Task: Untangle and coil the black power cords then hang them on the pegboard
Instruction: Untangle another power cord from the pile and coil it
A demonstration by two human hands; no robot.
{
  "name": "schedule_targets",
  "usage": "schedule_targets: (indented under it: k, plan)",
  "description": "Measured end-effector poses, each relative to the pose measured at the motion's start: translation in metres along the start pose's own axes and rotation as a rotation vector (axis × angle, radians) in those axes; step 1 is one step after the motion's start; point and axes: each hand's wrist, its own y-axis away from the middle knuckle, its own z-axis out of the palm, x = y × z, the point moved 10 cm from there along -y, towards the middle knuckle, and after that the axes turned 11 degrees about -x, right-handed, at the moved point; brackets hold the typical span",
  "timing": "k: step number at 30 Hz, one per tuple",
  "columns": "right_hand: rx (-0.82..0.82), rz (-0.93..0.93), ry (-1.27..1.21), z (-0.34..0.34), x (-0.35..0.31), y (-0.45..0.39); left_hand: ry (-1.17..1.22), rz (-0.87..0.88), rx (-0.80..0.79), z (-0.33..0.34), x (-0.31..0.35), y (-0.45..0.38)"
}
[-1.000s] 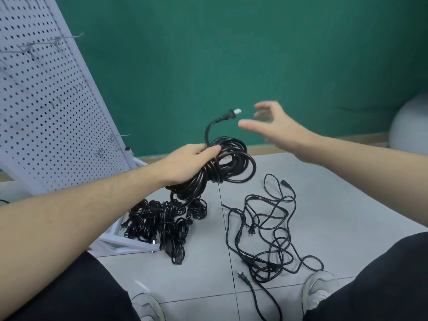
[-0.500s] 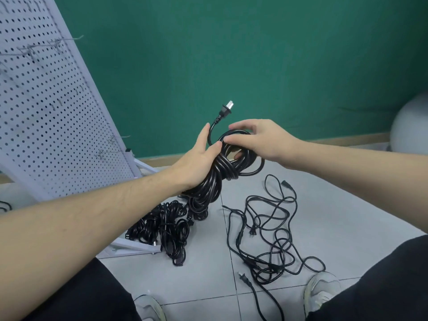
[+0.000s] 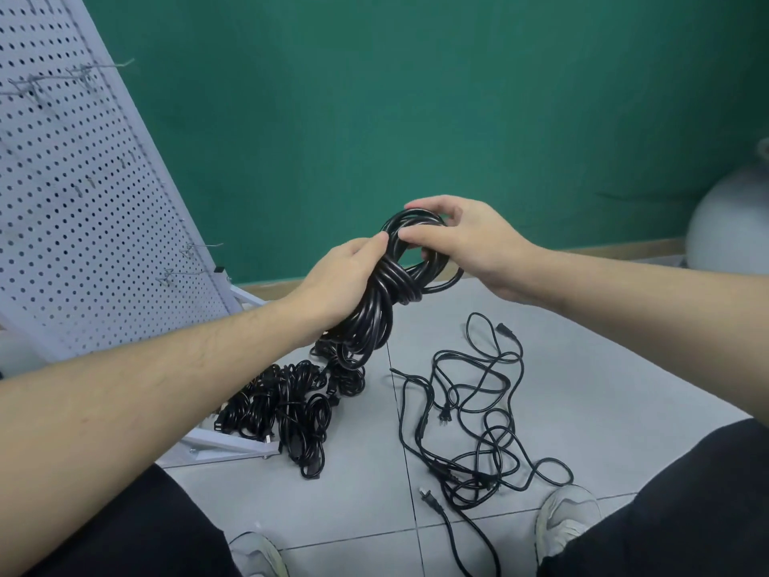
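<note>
Left hand (image 3: 345,281) grips the wrapped coil (image 3: 391,285) at its waist, right hand (image 3: 462,243) pinches the top loop. If either grip slackens, wraps prob spring loose & drop onto the tangle (image 3: 470,414) on the floor (image 3: 603,368), near right.

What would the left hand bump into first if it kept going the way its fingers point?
The left hand would likely meet the right hand first, just past the coiled cord; depth is unclear.
</note>
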Motion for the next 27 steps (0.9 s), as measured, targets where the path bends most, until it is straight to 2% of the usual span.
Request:
schedule_targets:
  k: [6,10,12,14,18,19,21,23,25,27]
  plan:
    - [0.072,-0.124,0.18,-0.005,-0.037,0.003,0.065,0.051,0.034,-0.009,0.017,0.006]
    - [0.047,-0.083,0.228,-0.001,-0.026,-0.001,0.063,-0.011,-0.029,-0.002,0.011,0.007]
    - [0.008,-0.06,0.251,0.002,-0.02,-0.001,0.078,-0.048,-0.01,-0.002,0.004,0.007]
    - [0.015,-0.065,0.177,0.001,-0.017,0.0,0.09,-0.069,0.037,-0.004,-0.002,0.009]
    - [0.211,0.071,-0.223,-0.028,0.016,0.002,0.192,-0.05,0.08,-0.008,-0.004,0.012]
    - [0.196,0.123,-0.281,-0.027,0.027,0.002,0.224,-0.033,0.087,-0.01,-0.002,0.012]
    - [0.047,0.197,-0.309,-0.008,0.039,0.003,0.29,-0.017,0.11,-0.014,0.0,0.011]
    - [-0.105,0.178,-0.32,0.014,0.036,0.003,0.349,-0.02,0.13,-0.015,0.0,0.011]
    - [-0.138,0.14,-0.385,0.028,0.028,0.001,0.376,-0.023,0.125,-0.016,0.0,0.009]
    - [-0.085,0.112,-0.447,0.03,0.028,-0.003,0.379,-0.01,0.109,-0.016,-0.001,0.006]
